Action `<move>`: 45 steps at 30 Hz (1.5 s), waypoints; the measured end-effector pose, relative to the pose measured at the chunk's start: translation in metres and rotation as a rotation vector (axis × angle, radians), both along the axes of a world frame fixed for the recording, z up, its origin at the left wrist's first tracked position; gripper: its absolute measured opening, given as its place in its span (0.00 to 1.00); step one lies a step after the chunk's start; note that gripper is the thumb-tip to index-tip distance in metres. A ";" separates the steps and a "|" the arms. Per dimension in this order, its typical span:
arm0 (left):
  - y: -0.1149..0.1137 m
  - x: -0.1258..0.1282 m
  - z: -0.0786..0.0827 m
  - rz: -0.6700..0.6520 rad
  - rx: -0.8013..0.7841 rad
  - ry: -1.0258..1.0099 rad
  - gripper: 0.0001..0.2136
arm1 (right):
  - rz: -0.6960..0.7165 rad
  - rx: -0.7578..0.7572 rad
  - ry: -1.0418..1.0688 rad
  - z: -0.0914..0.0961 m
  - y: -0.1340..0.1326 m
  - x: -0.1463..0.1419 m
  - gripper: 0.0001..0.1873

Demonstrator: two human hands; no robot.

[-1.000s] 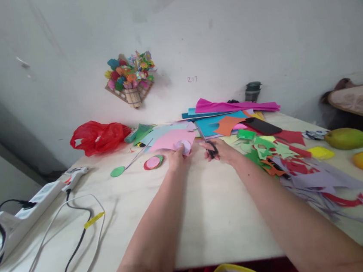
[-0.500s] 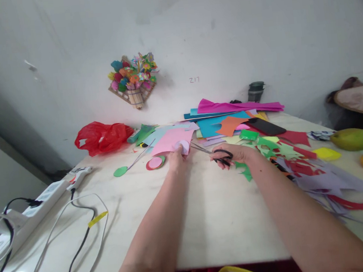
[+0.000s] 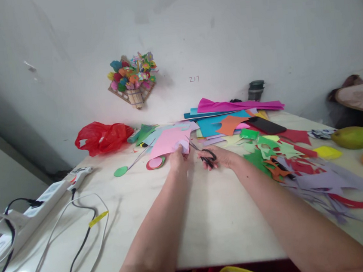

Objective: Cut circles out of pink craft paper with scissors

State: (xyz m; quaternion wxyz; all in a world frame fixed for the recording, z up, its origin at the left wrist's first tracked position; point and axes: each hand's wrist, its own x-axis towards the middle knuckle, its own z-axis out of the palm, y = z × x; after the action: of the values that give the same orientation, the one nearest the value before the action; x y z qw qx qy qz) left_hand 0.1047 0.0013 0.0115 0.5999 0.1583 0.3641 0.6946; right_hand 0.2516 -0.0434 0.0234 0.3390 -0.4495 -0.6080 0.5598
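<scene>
Well, both bare arms stretch out across the pale table (image 3: 209,219), and the hands meet near its far middle. The left hand (image 3: 178,160) is pinching the near edge of a pink paper (image 3: 169,140), thumb and fingers closed on it where a pale rounded bit curls up. The right hand (image 3: 221,157), just beside it at three o'clock, has its fingers through the black loops of the scissors (image 3: 207,156) and grasps them, blades aimed towards eleven o'clock at the pink sheet's edge. Whether the blades are parted I cannot tell. At nine o'clock from the left hand lies a small stack of paper circles (image 3: 155,162), further out a green oval (image 3: 119,172). A heap of coloured scraps (image 3: 284,159) spreads at three o'clock from the right hand, and a red plastic bag (image 3: 102,137) sits at ten o'clock by the wall
</scene>
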 end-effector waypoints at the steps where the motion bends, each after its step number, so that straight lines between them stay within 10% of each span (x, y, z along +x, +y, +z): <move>1: 0.000 0.000 0.000 -0.003 -0.002 -0.007 0.06 | -0.004 -0.003 0.011 -0.001 0.000 -0.002 0.22; 45: -0.004 0.004 0.003 0.021 -0.055 -0.128 0.08 | -0.246 -0.001 0.022 -0.007 -0.004 -0.039 0.29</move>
State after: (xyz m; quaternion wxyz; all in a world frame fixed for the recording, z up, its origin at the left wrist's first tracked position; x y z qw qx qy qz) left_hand 0.1091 -0.0023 0.0143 0.6188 0.0933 0.3455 0.6992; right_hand 0.2127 -0.0472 0.0162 0.4114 -0.5148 -0.5443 0.5191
